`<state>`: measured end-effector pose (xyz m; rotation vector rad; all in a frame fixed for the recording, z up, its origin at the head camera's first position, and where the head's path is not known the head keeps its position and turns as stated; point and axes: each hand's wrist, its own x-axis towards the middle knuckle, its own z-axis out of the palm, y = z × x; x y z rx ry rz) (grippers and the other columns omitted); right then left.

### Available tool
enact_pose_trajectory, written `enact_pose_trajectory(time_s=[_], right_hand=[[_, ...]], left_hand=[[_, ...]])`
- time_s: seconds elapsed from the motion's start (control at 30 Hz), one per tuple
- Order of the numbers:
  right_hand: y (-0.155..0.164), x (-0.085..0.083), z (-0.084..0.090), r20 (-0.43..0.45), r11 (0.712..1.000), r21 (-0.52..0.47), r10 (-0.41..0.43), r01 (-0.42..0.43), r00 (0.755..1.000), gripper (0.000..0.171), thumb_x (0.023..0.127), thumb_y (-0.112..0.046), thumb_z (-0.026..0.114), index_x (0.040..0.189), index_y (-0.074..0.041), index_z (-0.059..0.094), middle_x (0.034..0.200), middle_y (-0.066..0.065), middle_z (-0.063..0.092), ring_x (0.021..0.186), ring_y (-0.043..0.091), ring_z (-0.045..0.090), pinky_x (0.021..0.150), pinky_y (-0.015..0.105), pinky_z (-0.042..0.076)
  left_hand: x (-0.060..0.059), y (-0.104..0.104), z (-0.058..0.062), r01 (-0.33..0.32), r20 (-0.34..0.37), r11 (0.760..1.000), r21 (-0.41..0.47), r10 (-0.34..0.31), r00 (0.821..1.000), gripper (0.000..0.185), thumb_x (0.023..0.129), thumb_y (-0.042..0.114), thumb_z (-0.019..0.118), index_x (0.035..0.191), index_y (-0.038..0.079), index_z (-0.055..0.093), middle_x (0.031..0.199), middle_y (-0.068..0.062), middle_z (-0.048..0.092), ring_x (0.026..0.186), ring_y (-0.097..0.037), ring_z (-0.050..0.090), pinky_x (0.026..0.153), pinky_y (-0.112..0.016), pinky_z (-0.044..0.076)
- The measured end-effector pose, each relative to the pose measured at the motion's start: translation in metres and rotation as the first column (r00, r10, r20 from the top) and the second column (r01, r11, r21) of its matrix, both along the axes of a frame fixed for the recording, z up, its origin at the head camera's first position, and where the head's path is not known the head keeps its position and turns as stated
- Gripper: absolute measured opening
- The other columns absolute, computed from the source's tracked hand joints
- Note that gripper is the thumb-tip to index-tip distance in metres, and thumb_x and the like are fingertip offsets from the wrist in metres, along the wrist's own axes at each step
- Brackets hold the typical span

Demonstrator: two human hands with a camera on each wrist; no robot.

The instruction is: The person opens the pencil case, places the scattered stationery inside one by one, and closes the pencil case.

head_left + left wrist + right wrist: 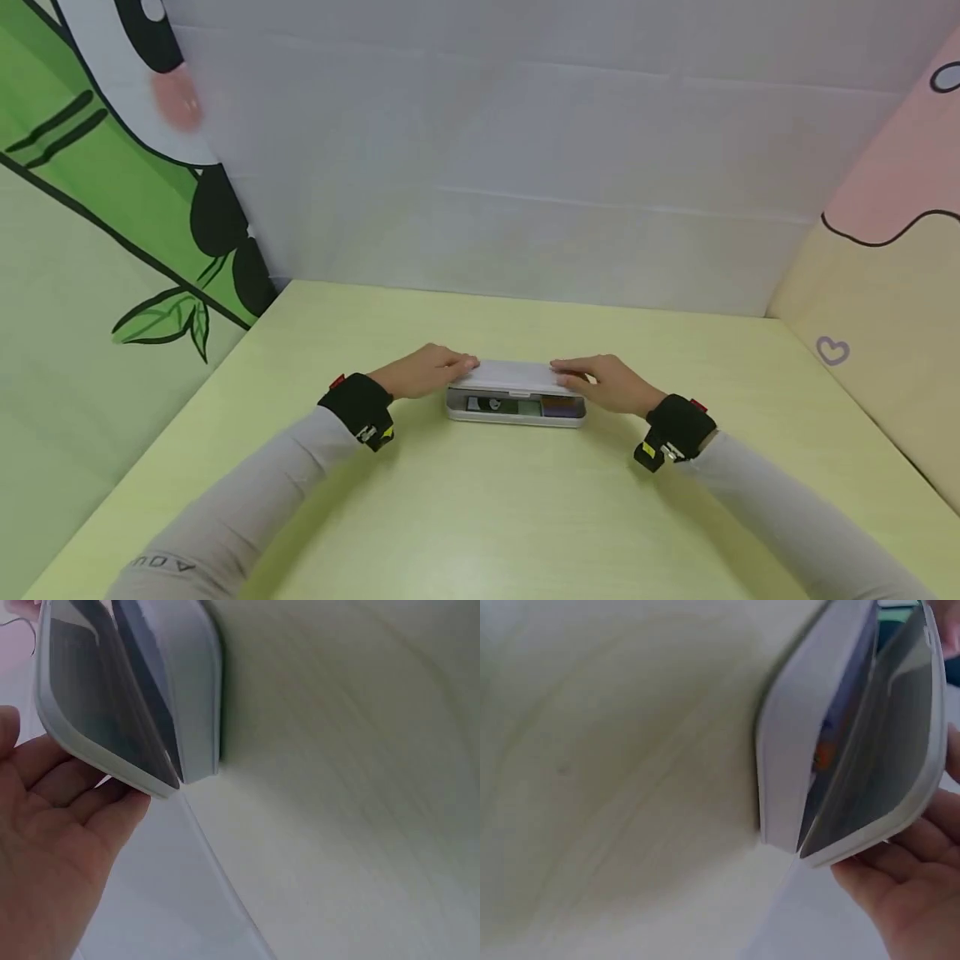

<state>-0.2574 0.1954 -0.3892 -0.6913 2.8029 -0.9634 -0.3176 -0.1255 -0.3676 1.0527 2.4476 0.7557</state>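
Observation:
A white hinged case [516,420], like a pencil box, sits on the table with its lid [513,373] partly raised. Through its front gap show a green-and-dark printed piece [495,405] and a brown-purple piece [561,407]. My left hand [427,371] rests on the lid's left end, fingers and thumb against its outer side. At the right end, my right hand [611,383] touches the lid the same way, thumb toward the front edge. Both wrist views show the lid's grey inner face [90,682] and the fingers [922,840] behind it.
The pale yellow table [480,508] runs back to a white wall sheet [510,183]. Cartoon-printed panels stand at the left [75,275] and right [892,308]. Each wrist wears a black band [358,408] with a small camera.

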Motion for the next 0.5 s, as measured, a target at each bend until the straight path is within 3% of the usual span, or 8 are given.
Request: enact_pose_trajectory(time_s=[0.1, 0.2, 0.3, 0.4, 0.5], right_hand=[[-0.007, 0.011, -0.004, -0.118, 0.995, 0.083, 0.060, -0.050, 0.991, 0.042, 0.097, -0.018, 0.056, 0.135, 0.001, 0.054, 0.136, 0.021, 0.056, 0.113, 0.035, 0.062, 0.072, 0.025, 0.041], [-0.011, 0.015, -0.007, -0.192, 0.994, 0.110, 0.050, -0.029, 0.980, 0.042, 0.095, -0.017, 0.060, 0.132, 0.002, 0.056, 0.137, 0.022, 0.055, 0.129, 0.036, 0.052, 0.086, 0.030, 0.051], [-0.011, 0.015, -0.010, -0.233, 0.992, 0.122, 0.036, -0.008, 0.972, 0.042, 0.093, -0.016, 0.063, 0.129, 0.003, 0.058, 0.134, 0.022, 0.057, 0.128, 0.036, 0.053, 0.100, 0.045, 0.049], [-0.009, 0.016, -0.012, -0.255, 0.992, 0.130, 0.038, -0.005, 0.966, 0.041, 0.091, -0.015, 0.066, 0.127, 0.004, 0.060, 0.131, 0.022, 0.059, 0.125, 0.036, 0.056, 0.100, 0.047, 0.048], [-0.009, 0.018, -0.015, -0.263, 0.994, 0.107, 0.032, -0.004, 0.964, 0.042, 0.089, -0.015, 0.068, 0.125, 0.005, 0.061, 0.129, 0.022, 0.061, 0.123, 0.036, 0.057, 0.099, 0.046, 0.049]], left_hand=[[0.009, 0.004, -0.003, 0.050, -0.038, 0.997, -0.051, -0.052, 0.998, 0.046, 0.105, 0.022, 0.038, 0.145, 0.000, 0.039, 0.152, -0.021, 0.036, 0.144, -0.034, 0.031, 0.118, -0.047, 0.030], [0.013, 0.007, -0.007, 0.055, -0.090, 0.998, -0.044, -0.059, 0.994, 0.046, 0.103, 0.016, 0.043, 0.144, -0.003, 0.039, 0.152, -0.024, 0.035, 0.144, -0.035, 0.031, 0.118, -0.047, 0.030], [0.013, 0.010, -0.013, 0.063, -0.159, 0.997, -0.036, -0.068, 0.985, 0.045, 0.100, 0.013, 0.047, 0.142, -0.004, 0.042, 0.149, -0.024, 0.039, 0.142, -0.035, 0.035, 0.116, -0.046, 0.032], [0.014, 0.012, -0.020, 0.070, -0.219, 0.997, -0.035, -0.076, 0.973, 0.044, 0.099, 0.012, 0.050, 0.140, -0.005, 0.045, 0.146, -0.024, 0.044, 0.140, -0.035, 0.039, 0.114, -0.045, 0.035], [0.015, 0.012, -0.025, 0.071, -0.237, 0.997, -0.040, -0.078, 0.968, 0.045, 0.099, 0.014, 0.051, 0.139, -0.004, 0.047, 0.145, -0.022, 0.046, 0.139, -0.033, 0.040, 0.114, -0.044, 0.037]])
